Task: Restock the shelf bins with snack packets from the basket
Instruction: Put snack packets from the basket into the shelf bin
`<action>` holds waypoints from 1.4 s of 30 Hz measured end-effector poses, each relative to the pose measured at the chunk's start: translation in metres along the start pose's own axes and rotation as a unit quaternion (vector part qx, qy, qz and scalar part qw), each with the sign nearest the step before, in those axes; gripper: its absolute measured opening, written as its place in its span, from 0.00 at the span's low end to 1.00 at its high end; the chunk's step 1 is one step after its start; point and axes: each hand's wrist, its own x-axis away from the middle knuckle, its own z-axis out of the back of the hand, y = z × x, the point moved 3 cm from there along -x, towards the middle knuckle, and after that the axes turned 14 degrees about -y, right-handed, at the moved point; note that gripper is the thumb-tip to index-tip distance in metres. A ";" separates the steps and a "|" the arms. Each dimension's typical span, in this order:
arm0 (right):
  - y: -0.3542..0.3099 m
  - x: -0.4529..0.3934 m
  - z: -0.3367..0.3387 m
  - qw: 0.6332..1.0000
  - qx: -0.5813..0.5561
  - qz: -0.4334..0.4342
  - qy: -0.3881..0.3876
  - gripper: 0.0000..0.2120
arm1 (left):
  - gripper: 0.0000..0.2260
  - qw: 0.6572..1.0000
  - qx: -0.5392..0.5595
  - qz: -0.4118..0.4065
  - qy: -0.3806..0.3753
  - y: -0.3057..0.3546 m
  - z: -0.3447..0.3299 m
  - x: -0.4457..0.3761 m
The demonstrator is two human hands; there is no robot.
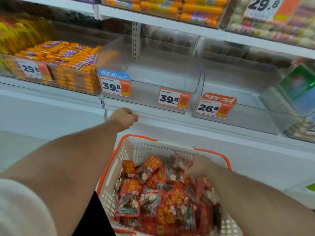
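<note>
- The left hand [123, 118] is resting against the front edge of the white shelf [170, 122], its fingers curled into a loose fist and holding nothing that can be seen.
- The right hand [198, 165] is reaching down into the basket [136, 150], its fingers lying among the snack packets [150, 193]; motion blur is hiding the fingertips, so whether they are pinching a packet cannot be told.
- The white basket with orange handles is sitting low in front of the person, below the shelf, and the red packets are lying in a loose heap inside it.
- Two clear bins are standing side by side on the shelf above the basket: the middle bin [153, 72], carrying two price tags reading 39.8, and the right bin [238, 82], tagged 26.8 [215, 106].
- To the left, a neighbouring bin is holding orange sausage sticks [64, 53] behind a 29.8 tag [33, 69].
- A white sleeve [20, 210] is showing at the lower left corner.
</note>
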 end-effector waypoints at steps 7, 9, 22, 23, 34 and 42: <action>-0.008 0.044 0.039 0.946 -0.309 0.075 0.069 0.34 | 0.07 0.966 -0.143 -0.094 -0.194 0.059 -0.053 0.040; -0.015 0.061 0.042 0.916 -0.384 0.098 0.061 0.26 | 0.11 0.958 -0.112 -0.107 -0.240 0.072 -0.068 0.056; -0.047 0.108 0.051 0.694 -0.693 0.181 -0.072 0.39 | 0.15 0.944 0.196 -0.234 -0.124 0.096 -0.041 0.084; -0.046 0.112 0.051 0.714 -0.671 0.177 -0.093 0.41 | 0.13 0.937 0.229 -0.235 -0.119 0.099 -0.035 0.083; -0.028 0.132 0.087 0.801 -0.553 0.183 0.136 0.21 | 0.07 0.931 0.206 -0.291 -0.078 0.149 0.010 0.073; -0.056 0.142 0.078 0.690 -0.668 0.271 -0.065 0.21 | 0.05 0.853 0.000 -0.522 0.003 0.159 -0.013 0.110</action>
